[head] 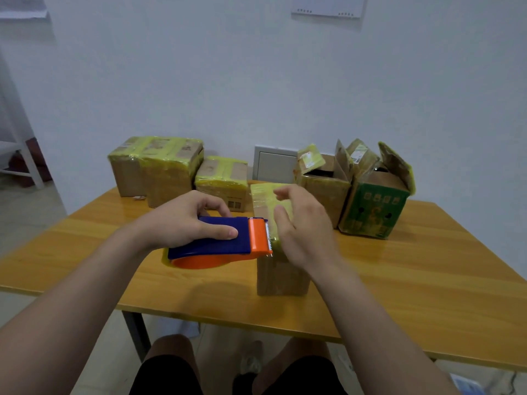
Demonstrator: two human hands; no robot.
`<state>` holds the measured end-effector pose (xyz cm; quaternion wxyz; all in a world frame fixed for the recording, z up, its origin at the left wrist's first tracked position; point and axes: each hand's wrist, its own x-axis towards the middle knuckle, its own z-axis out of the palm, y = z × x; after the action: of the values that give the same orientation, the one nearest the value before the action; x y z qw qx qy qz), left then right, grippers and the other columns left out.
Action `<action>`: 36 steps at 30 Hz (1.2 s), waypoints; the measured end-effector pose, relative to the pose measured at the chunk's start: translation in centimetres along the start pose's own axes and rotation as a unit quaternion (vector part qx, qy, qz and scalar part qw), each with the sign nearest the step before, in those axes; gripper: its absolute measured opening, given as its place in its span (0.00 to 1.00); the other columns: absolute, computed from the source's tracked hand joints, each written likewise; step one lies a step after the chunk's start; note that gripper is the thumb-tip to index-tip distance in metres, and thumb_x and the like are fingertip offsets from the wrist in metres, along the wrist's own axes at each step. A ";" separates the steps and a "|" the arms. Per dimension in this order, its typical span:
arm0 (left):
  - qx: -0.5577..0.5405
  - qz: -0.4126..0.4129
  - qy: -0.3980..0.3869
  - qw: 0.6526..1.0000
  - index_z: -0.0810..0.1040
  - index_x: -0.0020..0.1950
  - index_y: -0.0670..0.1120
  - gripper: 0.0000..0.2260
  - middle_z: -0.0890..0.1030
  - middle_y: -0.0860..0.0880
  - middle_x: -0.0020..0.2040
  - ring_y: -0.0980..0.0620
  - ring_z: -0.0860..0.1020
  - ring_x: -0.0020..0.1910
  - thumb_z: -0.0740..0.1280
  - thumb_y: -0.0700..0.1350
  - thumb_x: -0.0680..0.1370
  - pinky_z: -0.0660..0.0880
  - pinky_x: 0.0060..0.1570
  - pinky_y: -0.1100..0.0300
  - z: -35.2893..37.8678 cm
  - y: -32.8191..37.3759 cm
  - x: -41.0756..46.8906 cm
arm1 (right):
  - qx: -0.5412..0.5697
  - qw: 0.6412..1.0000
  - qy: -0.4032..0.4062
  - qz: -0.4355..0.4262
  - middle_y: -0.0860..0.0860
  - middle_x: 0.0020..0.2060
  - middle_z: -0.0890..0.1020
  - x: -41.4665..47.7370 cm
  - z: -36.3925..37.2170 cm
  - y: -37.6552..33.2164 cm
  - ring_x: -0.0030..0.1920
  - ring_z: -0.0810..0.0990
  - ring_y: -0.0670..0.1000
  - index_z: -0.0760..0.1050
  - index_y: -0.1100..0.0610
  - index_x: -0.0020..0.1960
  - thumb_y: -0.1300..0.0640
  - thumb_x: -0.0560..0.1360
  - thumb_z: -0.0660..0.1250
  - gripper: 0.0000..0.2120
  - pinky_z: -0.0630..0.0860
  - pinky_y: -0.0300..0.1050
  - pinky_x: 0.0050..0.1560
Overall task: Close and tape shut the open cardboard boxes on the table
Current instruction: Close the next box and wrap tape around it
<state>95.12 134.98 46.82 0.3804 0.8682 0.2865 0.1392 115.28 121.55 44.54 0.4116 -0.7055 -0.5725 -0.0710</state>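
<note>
The left hand (188,220) gripped a blue and orange tape dispenser (219,240), its toothed edge against the near top of a small box (281,277) at the middle of the desk (399,266). The right hand (305,229), fingers loose and apart, lay over that box's taped top. Behind it to the right stood two open boxes (325,189), touching each other.

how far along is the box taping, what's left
Done: the yellow-taped brown cardboard boxes at back left look sealed. In hand: the left hand holds the blue-and-orange tape dispenser against the tall brown cardboard box in front, the right hand at its taped top. Left: the open brown cardboard box and the open green printed box, flaps up.
</note>
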 end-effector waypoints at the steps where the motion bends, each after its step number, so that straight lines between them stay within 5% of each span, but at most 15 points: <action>1: -0.001 0.000 0.000 1.000 0.80 0.57 0.59 0.17 0.86 0.57 0.52 0.53 0.86 0.51 0.74 0.63 0.71 0.85 0.46 0.54 0.0 0.0 0.0 | -0.001 0.999 -0.032 0.016 0.47 0.61 0.79 0.3 0.7 0.2 0.63 0.74 0.43 0.73 0.52 0.69 0.50 0.85 0.60 0.14 0.75 0.40 0.58; 6: -0.018 0.010 -0.009 1.000 0.80 0.57 0.58 0.17 0.86 0.56 0.52 0.53 0.86 0.52 0.74 0.62 0.72 0.85 0.46 0.54 0.3 -0.4 0.0 | -0.182 0.976 -0.120 0.010 0.48 0.68 0.78 0.2 2.2 1.7 0.71 0.72 0.49 0.72 0.51 0.73 0.45 0.87 0.52 0.19 0.68 0.44 0.70; 10: -0.023 0.031 -0.036 0.999 0.81 0.58 0.52 0.13 0.87 0.52 0.50 0.50 0.86 0.47 0.73 0.55 0.76 0.81 0.41 0.60 -0.1 -0.3 0.1 | -0.173 0.975 -0.139 0.024 0.46 0.78 0.68 0.3 1.6 2.5 0.80 0.61 0.48 0.64 0.50 0.80 0.47 0.88 0.46 0.23 0.58 0.47 0.78; 19: 0.034 -0.011 -0.068 0.997 0.79 0.60 0.55 0.20 0.87 0.52 0.50 0.49 0.87 0.47 0.76 0.60 0.71 0.84 0.44 0.52 -2.5 -0.3 -0.9 | -0.186 0.972 -0.146 0.010 0.47 0.75 0.72 0.1 2.2 1.9 0.78 0.65 0.50 0.68 0.50 0.77 0.40 0.86 0.47 0.26 0.60 0.52 0.78; 29: 0.273 -0.131 -0.014 0.953 0.78 0.63 0.58 0.23 0.79 0.54 0.57 0.52 0.79 0.50 0.73 0.66 0.73 0.78 0.48 0.54 -1.1 4.9 0.0 | -0.221 0.961 -0.166 0.004 0.49 0.78 0.68 0.3 2.5 1.3 0.80 0.62 0.52 0.65 0.50 0.79 0.42 0.86 0.46 0.25 0.59 0.54 0.80; 36: 0.391 -0.146 0.064 0.906 0.78 0.57 0.52 0.24 0.81 0.50 0.49 0.47 0.80 0.47 0.75 0.65 0.71 0.79 0.45 0.52 0.8 7.8 0.3 | -0.231 0.960 -0.157 0.013 0.51 0.76 0.72 0.2 2.9 0.9 0.78 0.66 0.54 0.66 0.52 0.78 0.46 0.87 0.45 0.24 0.62 0.56 0.78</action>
<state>98.77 130.43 52.05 0.0069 0.8850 0.4653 0.0142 115.02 123.58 42.33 0.1432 -0.7909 -0.5888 -0.0850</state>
